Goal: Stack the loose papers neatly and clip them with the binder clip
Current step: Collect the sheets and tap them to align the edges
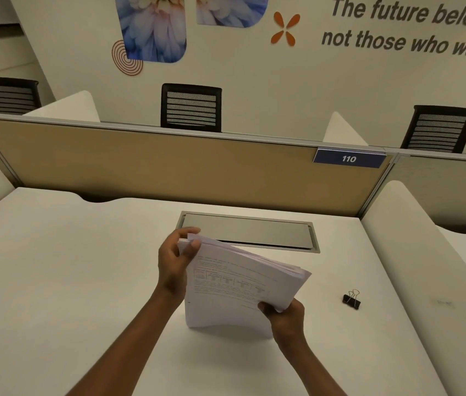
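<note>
L hand fingers pinch papers at top corner; stack stands tilted on surface. R hand grips papers' lower right edge. Binder clip lies right of papers, apart, nearer R hand.

Wall lettering: "The future belong", cut off at the frame edge; below it, "not those who wait"; blue plate on partition: "110"; print on papers illegible.

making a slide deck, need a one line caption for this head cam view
Both hands, left hand and right hand, square a paper stack on the desk; binder clip waits nearby.
</note>
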The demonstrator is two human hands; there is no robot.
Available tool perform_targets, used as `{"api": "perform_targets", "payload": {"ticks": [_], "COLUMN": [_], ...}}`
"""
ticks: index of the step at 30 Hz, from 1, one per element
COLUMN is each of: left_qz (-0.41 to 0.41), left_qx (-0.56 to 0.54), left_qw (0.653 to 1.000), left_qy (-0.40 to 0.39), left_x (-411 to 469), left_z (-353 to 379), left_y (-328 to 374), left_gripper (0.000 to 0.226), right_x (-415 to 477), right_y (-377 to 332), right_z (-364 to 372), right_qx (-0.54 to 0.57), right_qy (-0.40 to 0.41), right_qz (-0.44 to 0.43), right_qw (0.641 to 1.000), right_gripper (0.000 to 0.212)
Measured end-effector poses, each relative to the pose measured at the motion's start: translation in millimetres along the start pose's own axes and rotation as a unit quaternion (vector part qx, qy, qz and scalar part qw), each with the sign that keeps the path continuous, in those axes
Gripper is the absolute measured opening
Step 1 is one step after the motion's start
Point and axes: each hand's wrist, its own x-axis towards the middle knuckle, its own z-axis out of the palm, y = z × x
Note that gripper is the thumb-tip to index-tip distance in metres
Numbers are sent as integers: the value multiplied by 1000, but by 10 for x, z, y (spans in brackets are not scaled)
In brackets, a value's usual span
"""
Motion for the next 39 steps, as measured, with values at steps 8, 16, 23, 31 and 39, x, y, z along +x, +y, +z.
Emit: {"api": "perform_targets", "payload": {"ticks": [8,16,23,31,39], "left_qz": [6,-28,-7,-105,-131], "left_qx": [100,91,67,87,45], "left_qw": [991,991,997,980,984], "left_qy": [88,91,33,-146,-113], "left_x": [22,56,95,-29,-115], "left_z": [192,145,23,-266,-95], "left_y": [201,123,21,-480,-463], "left_gripper": [50,13,64,47,32], "right_x": [-19,-1,40,82,56], "right_y": [-6,8,8,33,-14], "right_z": [-5,1,11,3,-3], "right_qx": [25,32,27,7,45], "right_qy": [-11,-11,-4,7,16], "right_qz": [2,-2,-1,11,33], "right_qw": [1000,999,1000,1000,998], "right_gripper": [36,38,35,46,26]}}
